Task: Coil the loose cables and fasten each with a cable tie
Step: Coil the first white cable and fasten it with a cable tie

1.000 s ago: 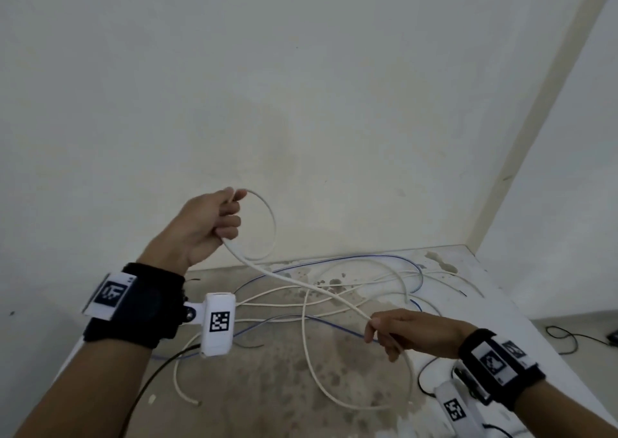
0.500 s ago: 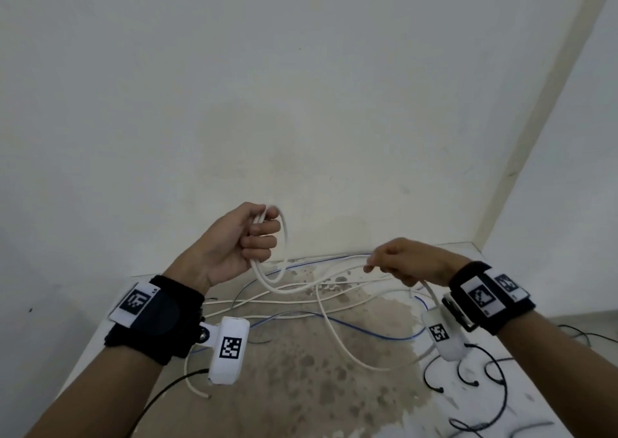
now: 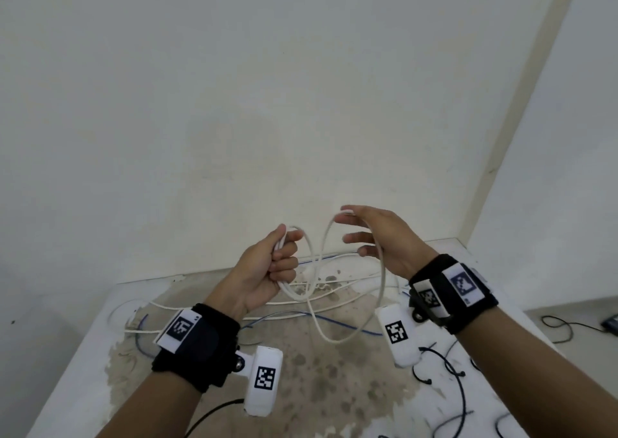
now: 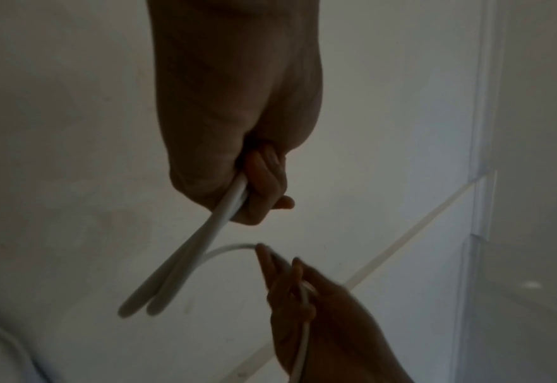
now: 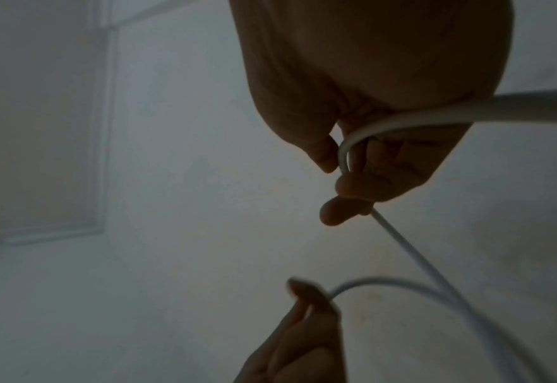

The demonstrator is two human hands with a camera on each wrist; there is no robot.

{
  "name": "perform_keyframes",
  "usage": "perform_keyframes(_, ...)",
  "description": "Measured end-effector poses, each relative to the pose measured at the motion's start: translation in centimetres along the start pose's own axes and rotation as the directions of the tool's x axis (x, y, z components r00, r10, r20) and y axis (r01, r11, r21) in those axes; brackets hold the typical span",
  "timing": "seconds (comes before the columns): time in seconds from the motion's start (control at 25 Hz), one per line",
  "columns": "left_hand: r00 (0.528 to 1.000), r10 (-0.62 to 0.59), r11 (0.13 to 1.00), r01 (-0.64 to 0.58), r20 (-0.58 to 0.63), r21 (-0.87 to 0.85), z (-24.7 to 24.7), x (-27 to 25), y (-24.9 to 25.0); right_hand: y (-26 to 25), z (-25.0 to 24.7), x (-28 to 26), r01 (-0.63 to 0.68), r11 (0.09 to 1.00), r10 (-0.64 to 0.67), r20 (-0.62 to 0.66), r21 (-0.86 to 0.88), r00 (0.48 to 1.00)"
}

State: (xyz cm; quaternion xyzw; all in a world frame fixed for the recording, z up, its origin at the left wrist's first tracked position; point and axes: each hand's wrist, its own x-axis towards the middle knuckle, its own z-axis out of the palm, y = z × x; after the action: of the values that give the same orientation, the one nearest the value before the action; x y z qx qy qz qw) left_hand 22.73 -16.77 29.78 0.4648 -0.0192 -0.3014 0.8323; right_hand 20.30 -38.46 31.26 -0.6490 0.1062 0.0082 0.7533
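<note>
Aloft over the stained table's (image 3: 87,364) back edge, left hand (image 3: 267,270) is gripping gathered white cable (image 3: 382,280) loops in curled fingers, right hand (image 3: 384,240), fingers loosely apart, is carrying another loop draped across index finger and palm, slack trailing onto the table beside a blue cable (image 3: 347,326).

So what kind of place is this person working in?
Likely a bare room used as a makeshift workspace: a stained white table pushed into a corner of plain walls, loose white cable and blue cable strewn across it.
</note>
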Motion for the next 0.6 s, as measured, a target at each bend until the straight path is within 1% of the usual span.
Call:
perform_keyframes(0.08,0.999,-0.036,0.999,0.036,0.012,-0.023,0.7,0.3,-0.9,-0.5,2.0,-1.0,0.088,0.996,-0.087,0.039,-0.030,0.995)
perform_keyframes(0.16,0.998,-0.057,0.998,0.057,0.006,-0.026,1.2,0.6,-1.7,-0.1,3.5,-1.6,0.185,0.974,-0.178,0.064,-0.128,0.982)
perform_keyframes(0.24,0.998,-0.066,0.998,0.065,-0.012,-0.012,1.4,0.8,-2.2,0.7,4.1,-2.0,0.225,0.961,-0.219,0.052,-0.164,0.974)
perform_keyframes(0.32,0.998,-0.053,0.998,0.053,-0.030,0.017,1.6,0.6,-2.5,1.6,4.1,-2.3,0.242,0.959,-0.237,0.053,-0.150,0.970)
perform_keyframes(0.4,0.997,-0.024,0.999,0.026,-0.073,0.034,1.6,0.5,-2.7,2.5,3.8,-2.5,0.250,0.958,-0.243,0.066,-0.139,0.968)
perform_keyframes(0.52,0.987,0.014,0.997,-0.002,-0.157,0.075,1.7,0.4,-3.2,4.1,3.5,-3.0,0.209,0.977,-0.206,0.071,-0.041,0.976)
perform_keyframes(0.6,0.981,0.038,0.995,-0.020,-0.190,0.097,1.9,0.5,-3.6,5.5,3.5,-3.6,0.190,0.982,-0.188,0.108,-0.004,0.976)
